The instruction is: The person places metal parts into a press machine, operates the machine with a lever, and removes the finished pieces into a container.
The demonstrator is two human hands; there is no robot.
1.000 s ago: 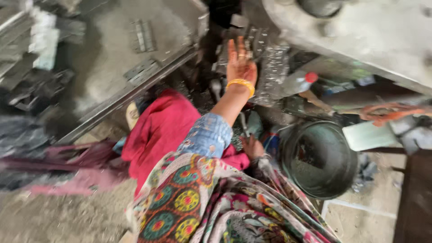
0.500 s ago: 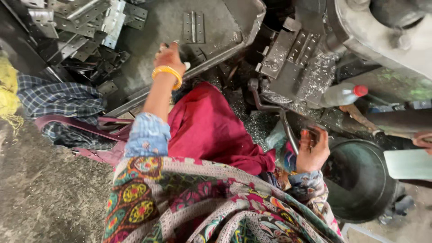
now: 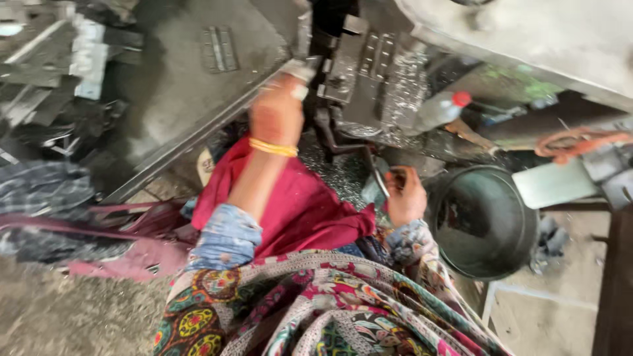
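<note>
My left hand (image 3: 275, 113), with a yellow bangle at the wrist, reaches up to the lower edge of a grey metal tray (image 3: 178, 86), beside the dark die block of a press machine (image 3: 369, 72). The hand is blurred; a small pale piece (image 3: 300, 91) shows at its fingertips, and I cannot tell whether it is held. My right hand (image 3: 403, 196) is lower, by my red-clothed knee, its fingers curled on a thin metal rod (image 3: 377, 175) that runs up toward the machine.
A black round tub (image 3: 484, 224) stands on the floor to the right. A plastic bottle with a red cap (image 3: 440, 109) lies under the machine. Bent metal brackets (image 3: 82, 53) are piled at the upper left, over a checked cloth (image 3: 39, 191). An orange cord (image 3: 573, 142) lies at the right.
My left hand has moved from the tray's flat surface to its edge by the die block. My right hand has stayed low at the rod. The view has swung.
</note>
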